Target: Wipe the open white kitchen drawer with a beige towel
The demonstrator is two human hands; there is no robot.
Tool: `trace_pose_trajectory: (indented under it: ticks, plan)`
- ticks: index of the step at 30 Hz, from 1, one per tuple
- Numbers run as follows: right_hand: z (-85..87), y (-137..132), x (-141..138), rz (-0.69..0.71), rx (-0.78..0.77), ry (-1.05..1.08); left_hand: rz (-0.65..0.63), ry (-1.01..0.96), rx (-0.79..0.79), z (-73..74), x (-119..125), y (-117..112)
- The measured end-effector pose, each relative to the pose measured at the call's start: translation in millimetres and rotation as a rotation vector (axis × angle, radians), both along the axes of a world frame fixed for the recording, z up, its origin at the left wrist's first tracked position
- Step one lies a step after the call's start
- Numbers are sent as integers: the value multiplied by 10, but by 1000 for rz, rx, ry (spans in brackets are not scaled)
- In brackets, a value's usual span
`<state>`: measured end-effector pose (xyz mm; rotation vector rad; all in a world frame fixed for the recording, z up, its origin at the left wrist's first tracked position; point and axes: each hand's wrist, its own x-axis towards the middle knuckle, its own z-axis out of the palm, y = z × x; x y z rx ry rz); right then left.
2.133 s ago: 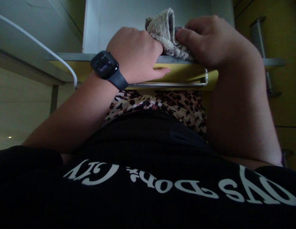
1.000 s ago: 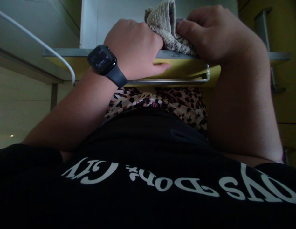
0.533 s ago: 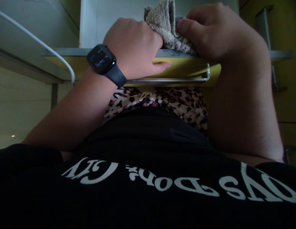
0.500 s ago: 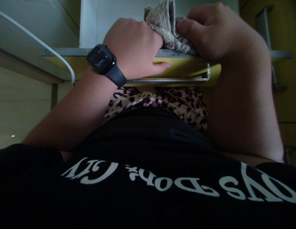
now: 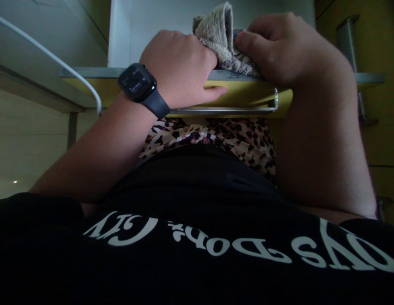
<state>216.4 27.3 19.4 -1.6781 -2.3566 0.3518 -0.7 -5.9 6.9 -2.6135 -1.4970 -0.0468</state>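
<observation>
The right hand [image 5: 279,53] pinches the cloth [image 5: 217,36] at the drawer front [image 5: 244,94]; the left hand [image 5: 179,70], its grip hidden, should likely brace next.

Just past the person's lap, the beige, brown-speckled terry cloth [image 5: 217,36] sits at the near rim of the open white box drawer [image 5: 119,42], between the person's left hand [image 5: 180,67] and right hand [image 5: 276,53]. The silver metal bar handle [image 5: 228,111] is on the drawer's near side; a thin white cable [image 5: 57,56] hangs left, yellow flat cupboard fronts [image 5: 384,123] stand right.
</observation>
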Motion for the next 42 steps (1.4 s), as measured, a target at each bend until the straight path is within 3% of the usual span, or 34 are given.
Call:
trace_pose_trajectory:
  ticks: [42]
  plan:
    - [6,-21,2,27,-2,16,-32,23,28,-14,-9,2]
